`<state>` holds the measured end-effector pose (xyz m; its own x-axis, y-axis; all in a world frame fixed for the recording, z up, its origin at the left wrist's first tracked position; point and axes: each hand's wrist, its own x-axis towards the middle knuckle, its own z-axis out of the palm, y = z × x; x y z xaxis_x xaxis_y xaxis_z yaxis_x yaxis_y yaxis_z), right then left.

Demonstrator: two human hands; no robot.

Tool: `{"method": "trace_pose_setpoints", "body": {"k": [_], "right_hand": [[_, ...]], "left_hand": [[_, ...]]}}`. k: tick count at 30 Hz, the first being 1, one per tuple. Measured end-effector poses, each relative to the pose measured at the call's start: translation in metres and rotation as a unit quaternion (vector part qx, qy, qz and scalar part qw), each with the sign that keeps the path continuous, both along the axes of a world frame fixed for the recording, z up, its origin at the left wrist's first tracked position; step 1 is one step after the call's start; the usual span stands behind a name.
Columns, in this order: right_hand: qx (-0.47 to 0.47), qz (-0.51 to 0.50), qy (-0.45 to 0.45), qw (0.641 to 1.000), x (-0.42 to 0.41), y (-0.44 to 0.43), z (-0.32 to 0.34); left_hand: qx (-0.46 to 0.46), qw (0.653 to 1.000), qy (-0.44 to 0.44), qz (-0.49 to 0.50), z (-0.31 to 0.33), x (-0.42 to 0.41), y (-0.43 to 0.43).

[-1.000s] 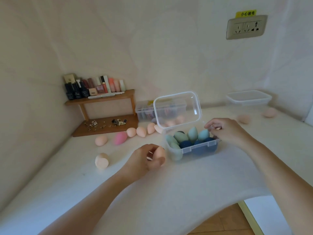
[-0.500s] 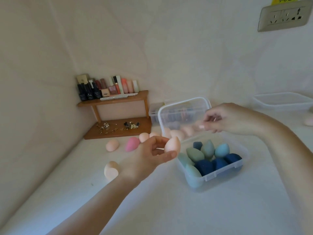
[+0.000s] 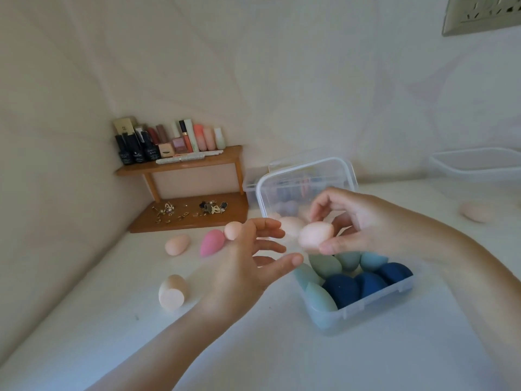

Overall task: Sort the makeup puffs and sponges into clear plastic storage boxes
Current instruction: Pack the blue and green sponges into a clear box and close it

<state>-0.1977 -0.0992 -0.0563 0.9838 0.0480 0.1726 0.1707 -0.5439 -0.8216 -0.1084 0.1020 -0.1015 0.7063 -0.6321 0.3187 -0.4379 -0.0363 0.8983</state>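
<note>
A clear plastic box (image 3: 377,299) sits at centre right with its hinged lid (image 3: 304,179) standing up; several blue and green sponges (image 3: 342,287) fill it. My right hand (image 3: 358,221) hovers above the box and pinches a pale peach sponge (image 3: 315,234) between thumb and fingers. My left hand (image 3: 248,266) is just left of it, fingers spread and empty. Loose on the white surface lie a peach sponge (image 3: 177,244), a pink sponge (image 3: 212,242), a small peach sponge (image 3: 233,230) and a flat-cut peach sponge (image 3: 172,292).
A wooden shelf (image 3: 180,167) with cosmetics bottles and small jewellery stands in the back left corner. Another clear box (image 3: 253,184) sits behind the lid. An empty clear box (image 3: 476,165) and a peach sponge (image 3: 476,211) are at far right. A wall socket (image 3: 482,15) is top right.
The peach sponge has passed from my left hand to my right hand, which let go of the lid. My left hand has opened. The view moved closer to the box.
</note>
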Motion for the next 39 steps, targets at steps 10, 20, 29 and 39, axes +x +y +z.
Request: {"method": "trace_pose_setpoints", "body": {"k": [10,20,29,39], "right_hand": [[-0.121,-0.073,-0.038,0.989,-0.005,0.008,0.001],[-0.161,-0.049,0.01,0.986,0.003,0.016,-0.013],[-0.26,-0.067,-0.006,0.963,0.004,0.016,-0.017],[-0.226,-0.117,-0.01,0.967,0.011,0.013,-0.027]], "left_hand": [[0.099,0.966,-0.231,-0.056,-0.033,0.011,0.018],[0.043,0.986,-0.161,-0.032,-0.043,0.003,0.012],[0.07,0.988,-0.136,-0.031,-0.042,0.002,0.012],[0.077,0.987,-0.137,-0.031,-0.043,0.004,0.011]]}}
